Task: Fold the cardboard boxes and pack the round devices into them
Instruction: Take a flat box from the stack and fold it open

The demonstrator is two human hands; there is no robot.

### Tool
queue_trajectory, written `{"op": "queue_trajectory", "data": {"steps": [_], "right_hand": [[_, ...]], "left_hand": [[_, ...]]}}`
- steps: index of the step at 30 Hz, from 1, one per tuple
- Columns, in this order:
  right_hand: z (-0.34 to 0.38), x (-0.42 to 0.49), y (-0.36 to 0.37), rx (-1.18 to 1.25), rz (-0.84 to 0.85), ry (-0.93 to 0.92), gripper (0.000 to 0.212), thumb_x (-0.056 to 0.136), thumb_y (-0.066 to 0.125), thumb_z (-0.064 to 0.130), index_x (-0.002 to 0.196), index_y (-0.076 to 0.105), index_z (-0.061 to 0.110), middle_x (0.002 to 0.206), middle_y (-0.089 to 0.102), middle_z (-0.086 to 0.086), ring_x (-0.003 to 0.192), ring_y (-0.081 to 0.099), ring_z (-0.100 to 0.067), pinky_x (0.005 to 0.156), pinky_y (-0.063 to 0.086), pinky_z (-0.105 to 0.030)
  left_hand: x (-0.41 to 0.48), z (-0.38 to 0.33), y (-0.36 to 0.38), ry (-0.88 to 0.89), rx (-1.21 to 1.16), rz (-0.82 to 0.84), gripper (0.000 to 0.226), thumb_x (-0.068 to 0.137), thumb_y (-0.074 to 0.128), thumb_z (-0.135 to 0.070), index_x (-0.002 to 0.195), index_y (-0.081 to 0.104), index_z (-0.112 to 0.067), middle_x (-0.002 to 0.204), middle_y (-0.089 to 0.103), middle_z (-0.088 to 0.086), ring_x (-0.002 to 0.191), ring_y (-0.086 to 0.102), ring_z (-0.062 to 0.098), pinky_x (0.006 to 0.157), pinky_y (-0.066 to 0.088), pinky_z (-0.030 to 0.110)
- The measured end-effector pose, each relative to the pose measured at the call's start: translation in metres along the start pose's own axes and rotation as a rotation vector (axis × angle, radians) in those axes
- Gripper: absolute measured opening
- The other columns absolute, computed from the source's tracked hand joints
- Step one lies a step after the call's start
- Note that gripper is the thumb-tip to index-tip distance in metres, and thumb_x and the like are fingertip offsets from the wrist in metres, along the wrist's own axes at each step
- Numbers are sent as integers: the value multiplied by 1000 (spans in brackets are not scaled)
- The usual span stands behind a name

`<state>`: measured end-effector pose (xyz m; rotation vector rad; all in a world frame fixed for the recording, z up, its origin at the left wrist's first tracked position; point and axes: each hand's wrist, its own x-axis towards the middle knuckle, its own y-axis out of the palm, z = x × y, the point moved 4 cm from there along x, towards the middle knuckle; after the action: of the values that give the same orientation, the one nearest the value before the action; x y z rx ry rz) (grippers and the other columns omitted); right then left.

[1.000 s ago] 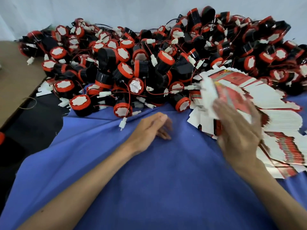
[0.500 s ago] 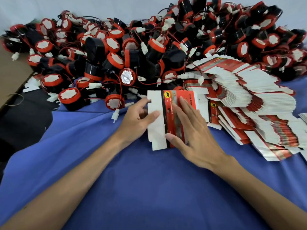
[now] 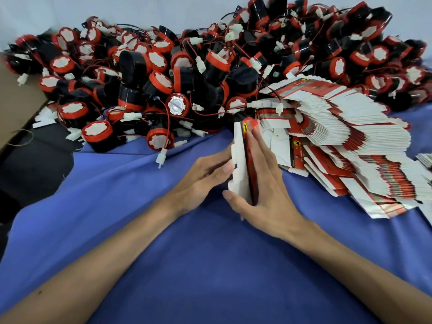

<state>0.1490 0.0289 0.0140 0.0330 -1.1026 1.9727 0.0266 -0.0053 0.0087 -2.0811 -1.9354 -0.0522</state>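
Red-white box (image 3: 240,167) stands on edge near stacked boxes (image 3: 350,141); round devices (image 3: 163,85) heaped behind.

I had one wide-angle view, worn on the person's head, that looked forward and steeply down along the left forearm (image 3: 105,265) and the right forearm (image 3: 350,265) onto the blue-covered tabletop (image 3: 210,281). It sat close, so the cardboard box (image 3: 240,169) lay near mid-frame. The pile of round devices (image 3: 163,85) and the fanned stack of flat boxes (image 3: 350,141) filled the far half, under a pale wall (image 3: 93,10) along the top edge.
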Motion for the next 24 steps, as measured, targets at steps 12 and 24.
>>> {"op": "queue_trajectory", "data": {"steps": [12, 24], "right_hand": [[9, 0, -5, -48, 81, -290, 59, 86, 35, -3, 144, 25, -5, 147, 37, -25, 114, 41, -8, 95, 36, -15], [-9, 0, 12, -302, 140, -237, 68, 82, 47, -10, 146, 26, -2, 153, 26, -22, 142, 27, -38, 108, 37, -50]], "left_hand": [[8, 8, -10, -12, 17, -220, 80, 90, 49, -33, 152, -1, -28, 148, 38, -12, 135, 37, -3, 110, 35, 24], [10, 17, -15, 89, 183, -337, 69, 87, 45, -27, 142, 8, -47, 129, 49, -35, 122, 48, -6, 103, 41, 20]]}}
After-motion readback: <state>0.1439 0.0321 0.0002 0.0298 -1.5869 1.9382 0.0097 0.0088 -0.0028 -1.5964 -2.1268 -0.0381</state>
